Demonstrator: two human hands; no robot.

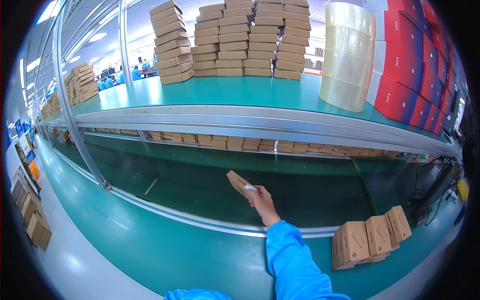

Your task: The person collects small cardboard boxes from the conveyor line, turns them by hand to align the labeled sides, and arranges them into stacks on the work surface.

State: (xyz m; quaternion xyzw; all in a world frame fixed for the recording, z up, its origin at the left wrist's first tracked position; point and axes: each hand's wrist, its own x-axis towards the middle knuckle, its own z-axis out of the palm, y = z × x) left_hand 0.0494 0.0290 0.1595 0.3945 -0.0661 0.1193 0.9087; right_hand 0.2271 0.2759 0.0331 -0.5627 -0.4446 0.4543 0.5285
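My right hand (263,204) is closed around one end of a small brown cardboard box (241,185). A whitish label shows on the box beside my fingers. Hand and box are over the dark green conveyor belt (200,185), past the metal rail at its near side. Whether the box touches the belt, I cannot tell. Of my left arm only a bit of blue sleeve (197,295) shows at the lower edge; the left hand is out of sight. To the right of my right arm, several similar brown boxes (356,242) stand grouped on the green worktop (210,250).
Above the belt runs a shelf with a metal edge (240,116). It bears stacks of brown boxes (232,42), a column of clear tape rolls (347,57) and red-and-blue boxes (400,65). A metal post (70,100) rises at left. Black cables (437,182) hang at right.
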